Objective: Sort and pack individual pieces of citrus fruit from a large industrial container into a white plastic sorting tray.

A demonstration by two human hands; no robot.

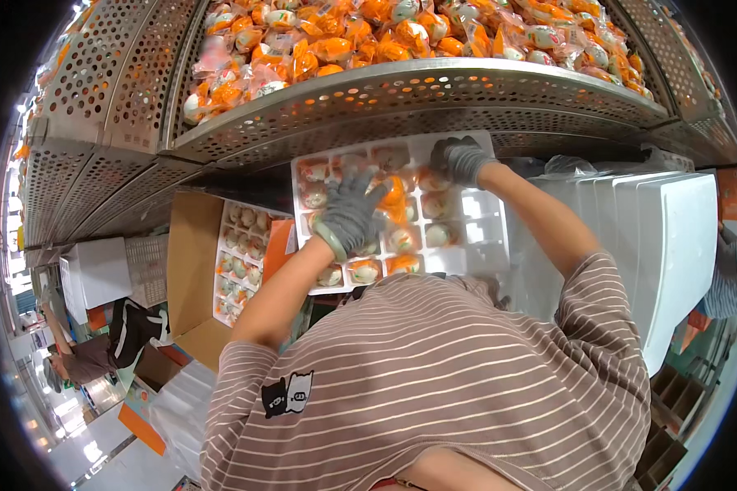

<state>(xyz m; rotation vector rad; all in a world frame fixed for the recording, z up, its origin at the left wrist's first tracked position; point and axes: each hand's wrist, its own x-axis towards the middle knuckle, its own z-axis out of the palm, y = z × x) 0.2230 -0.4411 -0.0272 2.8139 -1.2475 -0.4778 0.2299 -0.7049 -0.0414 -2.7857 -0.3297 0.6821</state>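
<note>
A white plastic tray (pixel 456 258) with square cells lies before me, tilted slightly. Many cells hold clear-wrapped white eggs (pixel 401 239) with orange and green print; cells at the right side have none. My left hand (pixel 351 212), in a grey knit glove with a green cuff, is over the tray's left half with fingers spread. Beside its thumb is an orange-wrapped egg packet (pixel 394 199); whether they touch is unclear. At the tray's far right, my right hand (pixel 464 161), gloved too, points its fingers down into the cells. Its fingertips are hidden, so any hold is unclear.
Beyond the tray rises a perforated metal bin (pixel 430 83) heaped with wrapped eggs (pixel 331 46). To the left stands a cardboard box (pixel 193 264) containing a filled tray (pixel 239 267). White trays (pixel 675 245) are stacked at right. Other people (pixel 89 362) are at both sides.
</note>
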